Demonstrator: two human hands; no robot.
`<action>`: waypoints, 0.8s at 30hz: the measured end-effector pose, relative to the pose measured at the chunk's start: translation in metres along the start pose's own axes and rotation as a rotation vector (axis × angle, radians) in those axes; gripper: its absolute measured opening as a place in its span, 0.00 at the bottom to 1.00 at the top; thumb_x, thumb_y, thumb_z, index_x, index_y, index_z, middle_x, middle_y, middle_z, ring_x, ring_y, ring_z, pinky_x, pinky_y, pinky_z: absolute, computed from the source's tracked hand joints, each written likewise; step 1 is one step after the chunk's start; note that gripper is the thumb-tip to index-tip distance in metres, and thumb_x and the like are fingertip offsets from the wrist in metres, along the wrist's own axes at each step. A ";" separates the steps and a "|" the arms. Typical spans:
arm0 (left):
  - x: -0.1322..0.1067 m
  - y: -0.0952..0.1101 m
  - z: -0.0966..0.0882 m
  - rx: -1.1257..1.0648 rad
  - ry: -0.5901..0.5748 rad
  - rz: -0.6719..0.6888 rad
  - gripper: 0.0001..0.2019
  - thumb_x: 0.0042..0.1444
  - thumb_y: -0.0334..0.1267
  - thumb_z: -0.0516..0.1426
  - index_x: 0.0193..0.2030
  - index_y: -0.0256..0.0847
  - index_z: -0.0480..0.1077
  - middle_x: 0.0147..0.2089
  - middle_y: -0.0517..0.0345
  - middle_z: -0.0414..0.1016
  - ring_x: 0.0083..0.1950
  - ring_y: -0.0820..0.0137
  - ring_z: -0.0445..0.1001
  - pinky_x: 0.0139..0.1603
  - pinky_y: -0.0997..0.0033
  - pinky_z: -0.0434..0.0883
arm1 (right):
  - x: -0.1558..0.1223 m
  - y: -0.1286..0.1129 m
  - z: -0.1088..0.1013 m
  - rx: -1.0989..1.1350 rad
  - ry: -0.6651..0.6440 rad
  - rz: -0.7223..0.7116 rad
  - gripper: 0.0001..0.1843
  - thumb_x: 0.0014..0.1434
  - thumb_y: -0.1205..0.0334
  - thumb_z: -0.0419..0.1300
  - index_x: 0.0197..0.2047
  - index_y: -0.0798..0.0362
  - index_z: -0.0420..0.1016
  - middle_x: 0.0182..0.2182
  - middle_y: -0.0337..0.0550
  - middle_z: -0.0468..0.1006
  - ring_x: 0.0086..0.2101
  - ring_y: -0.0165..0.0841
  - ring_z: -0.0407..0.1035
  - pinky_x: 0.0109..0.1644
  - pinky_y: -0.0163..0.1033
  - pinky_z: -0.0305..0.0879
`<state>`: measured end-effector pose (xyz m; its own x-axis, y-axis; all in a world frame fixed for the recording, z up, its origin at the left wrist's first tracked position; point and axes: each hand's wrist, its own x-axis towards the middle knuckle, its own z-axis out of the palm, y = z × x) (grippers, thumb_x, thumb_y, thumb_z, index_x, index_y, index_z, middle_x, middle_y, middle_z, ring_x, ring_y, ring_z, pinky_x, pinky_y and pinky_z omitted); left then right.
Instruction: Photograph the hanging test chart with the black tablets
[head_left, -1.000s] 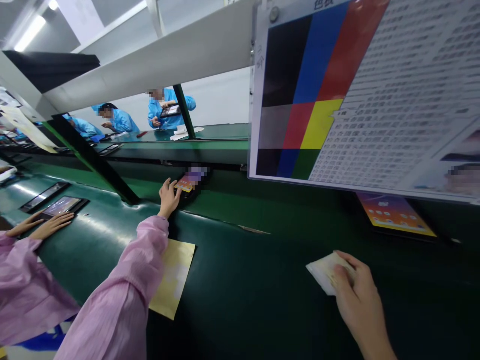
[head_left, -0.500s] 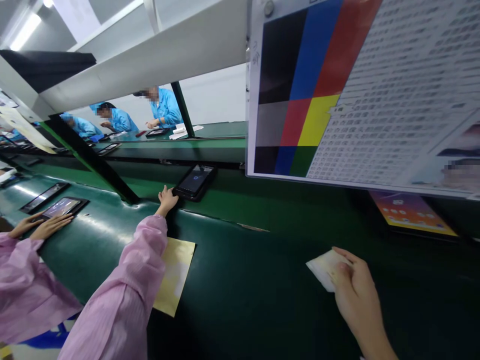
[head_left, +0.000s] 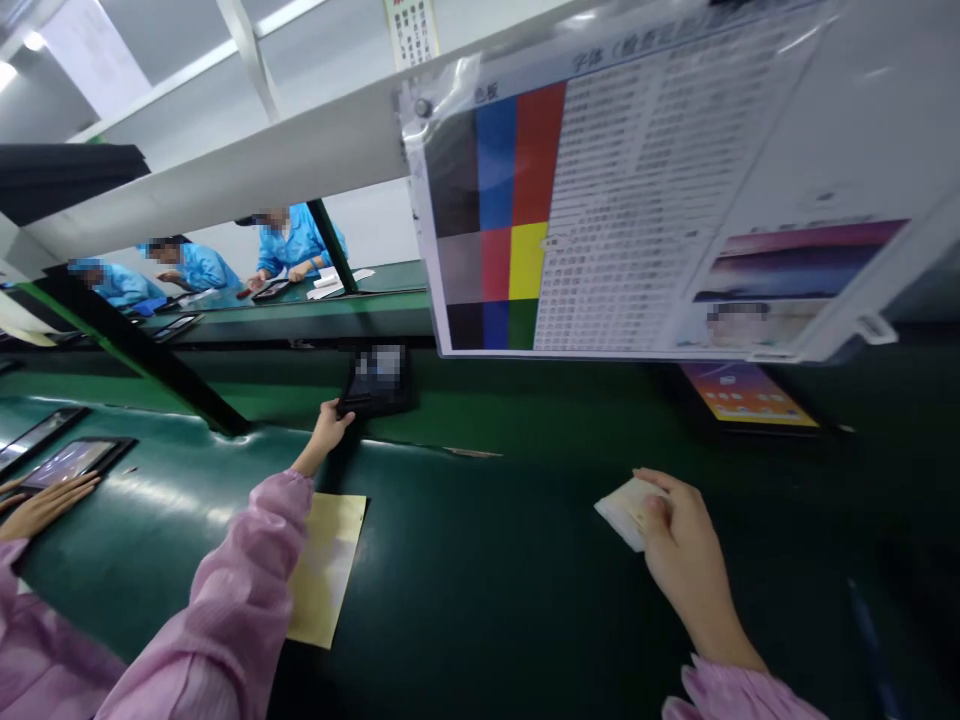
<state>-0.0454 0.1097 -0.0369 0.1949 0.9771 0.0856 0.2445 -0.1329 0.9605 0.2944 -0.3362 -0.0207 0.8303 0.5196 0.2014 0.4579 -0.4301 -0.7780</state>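
Observation:
My left hand (head_left: 327, 427) reaches far forward and grips the near left corner of a black tablet (head_left: 375, 380) lying on the raised green belt. My right hand (head_left: 679, 550) rests on the dark green bench at the right, closed on a small pale folded cloth (head_left: 626, 508). A yellow sheet of paper (head_left: 324, 568) lies on the bench, partly under my left sleeve.
A laminated colour chart (head_left: 637, 200) hangs overhead. Behind it lies a second tablet (head_left: 746, 397) with a lit orange screen. At the far left another person's hand (head_left: 41, 503) rests by a tablet (head_left: 67, 462). People in blue coats (head_left: 296, 245) work at a far belt.
The view has tilted and pulled back, showing more of the chart. My left hand went from touching the tablet's screen to holding its near corner. My right hand stays on the cloth.

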 end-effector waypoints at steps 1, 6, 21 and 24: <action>-0.003 0.004 0.003 -0.108 -0.001 -0.046 0.18 0.67 0.43 0.62 0.59 0.37 0.71 0.57 0.48 0.75 0.54 0.60 0.77 0.55 0.52 0.78 | 0.001 0.002 -0.005 -0.007 -0.003 -0.005 0.24 0.64 0.57 0.45 0.54 0.56 0.74 0.56 0.58 0.73 0.54 0.52 0.71 0.61 0.60 0.68; -0.016 0.032 0.027 -0.464 -0.081 -0.198 0.15 0.68 0.44 0.61 0.55 0.36 0.73 0.53 0.49 0.77 0.49 0.64 0.79 0.50 0.57 0.80 | -0.002 0.005 -0.021 -0.061 0.030 -0.018 0.22 0.63 0.59 0.44 0.51 0.54 0.76 0.55 0.55 0.75 0.52 0.50 0.73 0.58 0.60 0.70; -0.219 0.046 -0.001 -0.495 -0.175 -0.222 0.31 0.41 0.46 0.75 0.55 0.45 0.80 0.55 0.53 0.83 0.57 0.56 0.80 0.56 0.64 0.79 | -0.053 -0.051 -0.019 0.230 0.102 -0.213 0.25 0.74 0.47 0.50 0.64 0.54 0.66 0.60 0.57 0.72 0.61 0.48 0.68 0.67 0.57 0.66; -0.285 0.040 -0.027 -0.393 -0.262 -0.287 0.34 0.42 0.48 0.75 0.58 0.49 0.80 0.61 0.49 0.80 0.62 0.46 0.78 0.55 0.59 0.82 | -0.078 -0.063 -0.002 0.348 -0.153 -0.179 0.25 0.76 0.45 0.50 0.69 0.47 0.62 0.66 0.50 0.68 0.64 0.45 0.66 0.69 0.57 0.66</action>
<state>-0.1168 -0.1698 -0.0162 0.4144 0.8844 -0.2148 -0.0409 0.2539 0.9664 0.2009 -0.3511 0.0135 0.6787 0.6785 0.2810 0.4341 -0.0620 -0.8987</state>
